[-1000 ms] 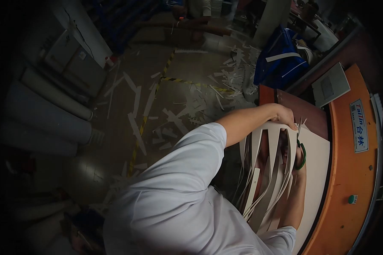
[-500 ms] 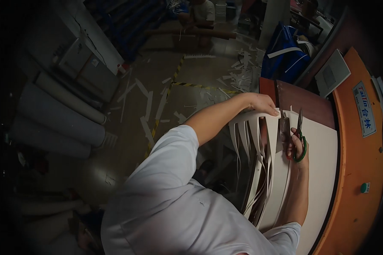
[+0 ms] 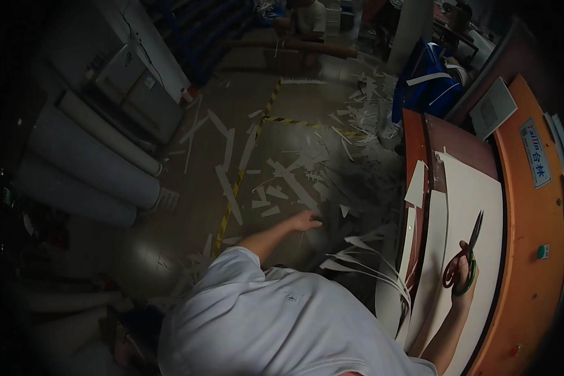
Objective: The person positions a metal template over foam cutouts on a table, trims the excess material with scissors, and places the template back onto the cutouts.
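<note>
My right hand [image 3: 462,277] grips a pair of scissors [image 3: 477,229] with red and green handles, the blades pointing up and away from me. It is above a broad white sheet [image 3: 476,188] on the machine bed. Out over the floor to the left, my left hand [image 3: 306,220] has its fingers partly stretched and holds nothing that I can see. Between the hands, narrow white strips [image 3: 363,262] curl off the bed's near edge. A pointed white offcut [image 3: 415,187] lies on the bed's red edge.
White scraps [image 3: 285,178] litter the floor around yellow-black tape [image 3: 235,194]. An orange machine panel [image 3: 526,207] borders the bed on the right. Large rolls [image 3: 97,163] lie at left. A blue bag [image 3: 429,81] stands behind the bed, and another person [image 3: 308,19] is at the back.
My left hand has let go of the slit white sheet edge and swung left over the floor. The strips have dropped over the bed's edge. My right hand has moved nearer with the scissors.
</note>
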A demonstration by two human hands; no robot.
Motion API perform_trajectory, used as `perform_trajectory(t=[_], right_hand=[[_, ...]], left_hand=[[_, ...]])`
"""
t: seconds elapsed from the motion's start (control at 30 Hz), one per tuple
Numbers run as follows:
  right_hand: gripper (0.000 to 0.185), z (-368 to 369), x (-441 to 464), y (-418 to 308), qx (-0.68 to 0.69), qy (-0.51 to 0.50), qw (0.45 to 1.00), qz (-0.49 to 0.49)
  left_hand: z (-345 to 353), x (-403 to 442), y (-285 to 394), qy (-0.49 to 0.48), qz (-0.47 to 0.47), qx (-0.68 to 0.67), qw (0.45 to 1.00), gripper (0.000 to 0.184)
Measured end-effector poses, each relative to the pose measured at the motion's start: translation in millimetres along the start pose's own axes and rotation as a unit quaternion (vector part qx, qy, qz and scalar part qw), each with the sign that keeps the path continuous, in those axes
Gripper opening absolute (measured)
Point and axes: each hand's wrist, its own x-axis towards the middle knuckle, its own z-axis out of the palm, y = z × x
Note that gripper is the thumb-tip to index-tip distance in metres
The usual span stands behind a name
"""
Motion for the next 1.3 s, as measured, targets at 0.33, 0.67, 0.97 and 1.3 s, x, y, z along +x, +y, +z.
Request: perform_trajectory(t=[0.33,0.67,0.97,1.3], right_hand=[[0.070,86,-233,-9,-0.089,0.061,0.994,0.002],[0.060,103,-361,2,0.005,0.091,0.996,-0.003],[0.074,-6,-497,5,-0.055,0.201,0.978,-0.010],[0.065,-94,-666,48,-0.033,0.373,0.927,-0.013]], left_hand=[[64,-158,-132,-0.146,-0.041,0.103,0.983,0.062],[100,-262,-122,-0.152,-0.003,0.100,0.983,0.035],[162,-325,-56,-0.033,0.057,0.019,0.998,0.035],[269,-373,163,0.013,0.274,-0.124,0.954,0.018]])
